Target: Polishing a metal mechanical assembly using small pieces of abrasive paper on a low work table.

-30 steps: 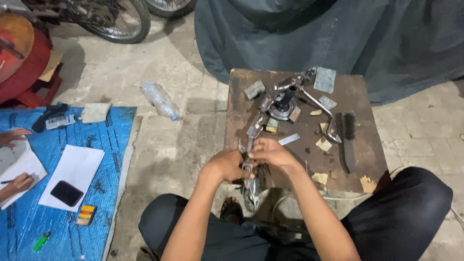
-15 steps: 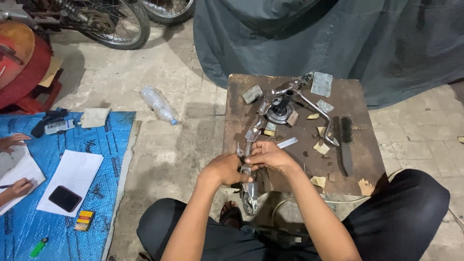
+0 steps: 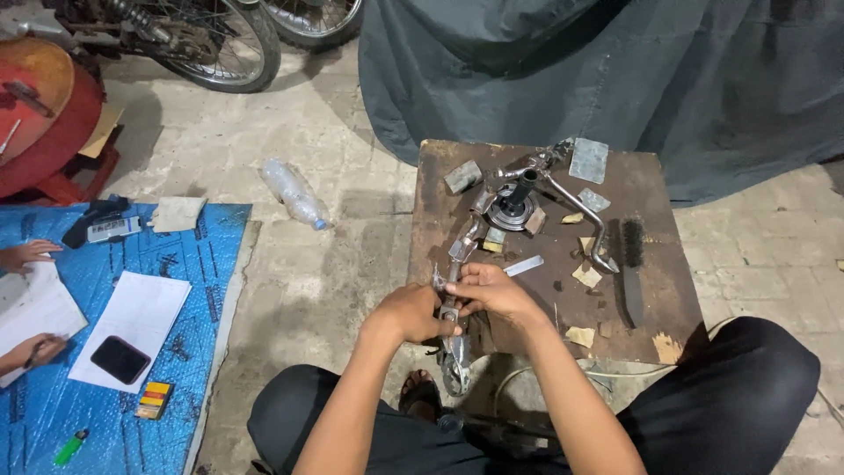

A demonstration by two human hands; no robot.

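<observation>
My left hand (image 3: pixel 411 312) and my right hand (image 3: pixel 491 288) both grip a long metal lever part (image 3: pixel 454 352) at the near left edge of a small worn wooden table (image 3: pixel 651 189). The part runs from the table's edge down between my knees, its lower end hanging below my hands. Farther up the table lie a round metal hub with a black shaft (image 3: pixel 514 204) and a bent chrome rod (image 3: pixel 580 215).
On the table sit a wire brush (image 3: pixel 631 264), small metal blocks and paper scraps. A plastic bottle (image 3: pixel 294 193) lies on the concrete floor. At left, another person's hands (image 3: pixel 28 255) rest on papers on a blue mat with a phone (image 3: pixel 119 359). Motorcycle wheels and a grey cover stand behind.
My hands stay on the metal part with only a slight shift. The view has tilted a little, so the table sits lower in frame.
</observation>
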